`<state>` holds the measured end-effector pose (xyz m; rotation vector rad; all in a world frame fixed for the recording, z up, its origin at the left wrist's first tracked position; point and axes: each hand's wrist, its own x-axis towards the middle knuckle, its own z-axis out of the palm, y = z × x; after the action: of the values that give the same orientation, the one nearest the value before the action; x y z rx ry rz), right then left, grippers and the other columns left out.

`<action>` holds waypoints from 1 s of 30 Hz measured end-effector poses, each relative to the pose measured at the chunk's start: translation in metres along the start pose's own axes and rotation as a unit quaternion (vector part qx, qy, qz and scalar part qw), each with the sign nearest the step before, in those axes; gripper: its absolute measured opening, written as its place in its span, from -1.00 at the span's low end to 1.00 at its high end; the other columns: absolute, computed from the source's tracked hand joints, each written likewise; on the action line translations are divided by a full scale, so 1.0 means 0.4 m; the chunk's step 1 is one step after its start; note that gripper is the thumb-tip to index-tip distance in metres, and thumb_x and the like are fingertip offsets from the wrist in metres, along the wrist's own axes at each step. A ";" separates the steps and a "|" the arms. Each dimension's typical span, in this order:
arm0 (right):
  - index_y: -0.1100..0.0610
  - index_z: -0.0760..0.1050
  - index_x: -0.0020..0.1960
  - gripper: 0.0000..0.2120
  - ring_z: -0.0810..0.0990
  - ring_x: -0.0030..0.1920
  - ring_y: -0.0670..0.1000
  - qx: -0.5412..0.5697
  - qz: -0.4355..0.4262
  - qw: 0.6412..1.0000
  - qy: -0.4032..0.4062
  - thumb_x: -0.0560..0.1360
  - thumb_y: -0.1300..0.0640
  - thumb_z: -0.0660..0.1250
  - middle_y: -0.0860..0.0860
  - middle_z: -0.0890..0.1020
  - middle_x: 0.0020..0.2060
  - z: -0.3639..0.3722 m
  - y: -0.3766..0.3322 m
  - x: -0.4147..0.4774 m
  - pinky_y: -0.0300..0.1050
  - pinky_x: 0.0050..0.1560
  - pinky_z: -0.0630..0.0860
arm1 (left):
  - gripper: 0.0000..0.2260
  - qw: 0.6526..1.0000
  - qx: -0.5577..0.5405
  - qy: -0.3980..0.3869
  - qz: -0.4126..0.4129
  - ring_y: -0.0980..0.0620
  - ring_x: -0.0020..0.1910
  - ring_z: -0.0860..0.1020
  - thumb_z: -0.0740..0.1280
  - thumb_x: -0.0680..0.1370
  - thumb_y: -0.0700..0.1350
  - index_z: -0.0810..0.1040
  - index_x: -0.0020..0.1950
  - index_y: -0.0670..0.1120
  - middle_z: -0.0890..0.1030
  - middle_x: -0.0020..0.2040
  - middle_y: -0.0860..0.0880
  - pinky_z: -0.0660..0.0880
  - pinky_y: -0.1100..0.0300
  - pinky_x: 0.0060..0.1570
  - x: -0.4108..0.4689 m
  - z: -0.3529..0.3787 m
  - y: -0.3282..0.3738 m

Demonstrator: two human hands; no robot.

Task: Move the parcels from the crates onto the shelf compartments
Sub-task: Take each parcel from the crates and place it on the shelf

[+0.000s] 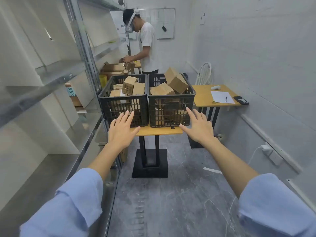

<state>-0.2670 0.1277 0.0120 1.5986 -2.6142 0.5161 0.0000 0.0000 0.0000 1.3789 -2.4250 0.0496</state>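
Note:
Two black slotted crates stand side by side on a small wooden table (159, 131). The left crate (119, 106) holds several small cardboard parcels (129, 85). The right crate (171, 110) holds larger cardboard parcels, the top one (176, 80) tilted above the rim. My left hand (122, 130) is stretched out in front of the left crate, fingers apart, holding nothing. My right hand (198, 125) is stretched out in front of the right crate, also empty with fingers spread. The metal shelf unit (56, 77) with white-walled compartments runs along my left.
Another person (145, 47) stands behind the crates, handling cardboard boxes (113, 67) on a far table. A second wooden table (217, 95) at the right carries a paper sheet, a pen and a dark case. A white chair (204, 73) stands behind it. Grey marbled floor lies below.

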 end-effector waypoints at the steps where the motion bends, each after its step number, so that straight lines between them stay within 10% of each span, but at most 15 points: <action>1: -0.13 -0.10 0.60 -0.25 0.01 0.58 0.17 -0.001 -0.005 1.000 -0.002 0.56 -0.31 0.17 0.02 0.05 0.60 0.002 0.011 0.022 0.25 0.48 0.14 | -0.39 1.000 0.003 -0.005 0.002 0.01 0.58 0.02 0.08 0.63 0.25 0.01 0.61 0.06 0.05 0.61 0.02 0.01 -0.01 0.52 0.021 0.011 0.010; 30: -0.09 0.03 0.59 -0.30 0.16 0.53 0.11 0.060 -0.046 0.997 0.019 0.57 -0.22 0.24 0.04 0.20 0.55 0.180 0.359 0.968 0.17 0.44 0.30 | -0.36 0.997 -0.075 0.011 0.015 0.00 0.55 0.14 0.20 0.59 0.24 0.08 0.60 0.06 0.13 0.60 0.03 0.04 -0.02 0.50 0.945 0.373 0.326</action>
<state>-0.5637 -0.1669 -0.0164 1.7152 -2.5116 0.7026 -0.3275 -0.2736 -0.0021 1.2684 -2.3784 -0.1058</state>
